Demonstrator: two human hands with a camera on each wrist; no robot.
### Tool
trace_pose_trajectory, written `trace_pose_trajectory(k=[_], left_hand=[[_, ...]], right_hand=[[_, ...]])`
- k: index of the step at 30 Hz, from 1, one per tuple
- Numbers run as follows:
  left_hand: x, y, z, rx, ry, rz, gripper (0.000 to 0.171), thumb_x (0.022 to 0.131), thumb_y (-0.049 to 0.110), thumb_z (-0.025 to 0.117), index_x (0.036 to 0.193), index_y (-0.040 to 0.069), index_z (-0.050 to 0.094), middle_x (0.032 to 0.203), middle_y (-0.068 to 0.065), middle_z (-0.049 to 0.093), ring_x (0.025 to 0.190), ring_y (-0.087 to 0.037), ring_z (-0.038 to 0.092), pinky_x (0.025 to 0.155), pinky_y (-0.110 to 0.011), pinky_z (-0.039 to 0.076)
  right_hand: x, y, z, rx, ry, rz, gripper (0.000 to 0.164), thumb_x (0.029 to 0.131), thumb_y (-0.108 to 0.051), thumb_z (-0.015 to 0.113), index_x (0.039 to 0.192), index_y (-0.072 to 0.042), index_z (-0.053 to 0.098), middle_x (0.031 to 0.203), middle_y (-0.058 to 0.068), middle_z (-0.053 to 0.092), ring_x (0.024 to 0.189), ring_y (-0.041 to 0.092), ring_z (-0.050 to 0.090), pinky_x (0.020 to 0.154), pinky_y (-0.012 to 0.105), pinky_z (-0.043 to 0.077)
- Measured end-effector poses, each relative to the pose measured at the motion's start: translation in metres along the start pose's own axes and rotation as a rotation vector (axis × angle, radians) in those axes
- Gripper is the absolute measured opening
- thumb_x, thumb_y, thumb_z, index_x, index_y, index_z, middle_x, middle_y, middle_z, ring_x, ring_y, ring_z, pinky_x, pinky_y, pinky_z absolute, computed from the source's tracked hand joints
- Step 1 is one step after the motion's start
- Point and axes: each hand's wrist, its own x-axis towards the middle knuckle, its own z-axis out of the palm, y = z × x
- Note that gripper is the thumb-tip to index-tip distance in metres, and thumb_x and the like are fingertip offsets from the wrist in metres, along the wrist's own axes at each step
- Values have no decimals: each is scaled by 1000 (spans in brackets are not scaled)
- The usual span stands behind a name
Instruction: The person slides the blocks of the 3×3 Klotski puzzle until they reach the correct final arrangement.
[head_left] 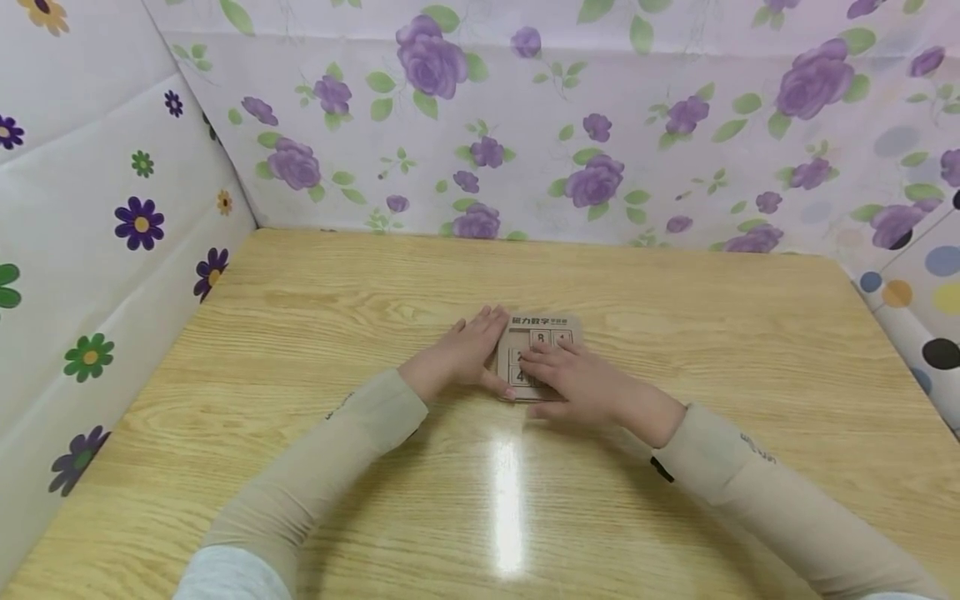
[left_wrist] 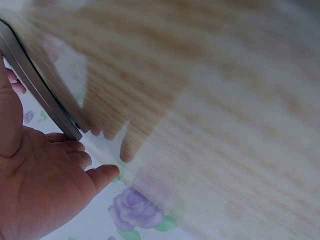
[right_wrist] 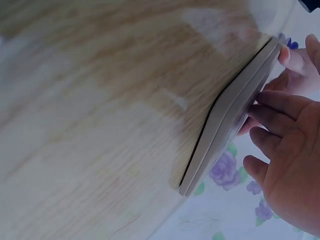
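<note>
A flat number slide puzzle with printed characters along its far border lies on the table. Its tiles include an 8 and a 4; a vacant slot shows at its far left corner. My left hand holds the puzzle's left side, thumb at the near left corner and fingers along the far left edge. My right hand reaches in from the right, nearly straight fingertips resting on the tiles and covering several of them. In the right wrist view, the puzzle's side edge lies beside those fingers.
The wood-grain table spreads around both hands, with a bright reflection near its front. Flowered cloth hangs at the back, and patterned sheets close off the sides. Pale sleeves cover both forearms.
</note>
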Motion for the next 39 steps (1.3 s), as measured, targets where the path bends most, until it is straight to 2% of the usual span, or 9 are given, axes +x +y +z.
trace_pose_trajectory(k=[7, 13, 25, 33, 39], left_hand=[[0, 1, 1, -1, 1, 1, 127, 65, 61, 75, 153, 4, 2, 160, -10, -3, 147, -25, -4, 119, -51, 5], [0, 0, 1, -5, 1, 7, 127, 66, 61, 75, 153, 5, 1, 160, -10, -4, 147, -25, -4, 119, -51, 6], [-1, 1, 0, -17, -16, 10, 123, 71, 58, 74, 153, 5, 0, 160, -9, -5, 147, -23, -7, 120, -50, 5], [-1, 2, -1, -14, -3, 4, 126, 67, 60, 75, 153, 5, 1, 160, -9, -5, 147, -24, -5, 119, -51, 5], [-2, 1, -1, -17, -9, -2, 126, 66, 59, 76, 153, 5, 1, 160, -9, -5, 147, -24, -5, 119, -50, 5]], right_hand=[[1, 12, 1, -51, 57, 44, 72, 93, -49, 53, 143, 0, 40, 150, 16, 37, 141, 36, 28, 118, 52, 19], [4, 15, -2, -62, 40, 77, 72, 92, -51, 53, 142, -1, 41, 149, 15, 39, 141, 34, 28, 118, 51, 17], [19, 8, -1, 39, -6, 64, 79, 91, -60, 48, 147, -6, 35, 155, 10, 29, 145, 30, 20, 120, 49, 11], [4, 23, -5, 39, 79, 57, 73, 90, -50, 58, 143, -4, 41, 149, 13, 39, 142, 36, 25, 118, 53, 14], [-9, 33, -5, 39, 98, 101, 74, 87, -46, 63, 141, -2, 42, 145, 19, 43, 139, 40, 30, 116, 57, 17]])
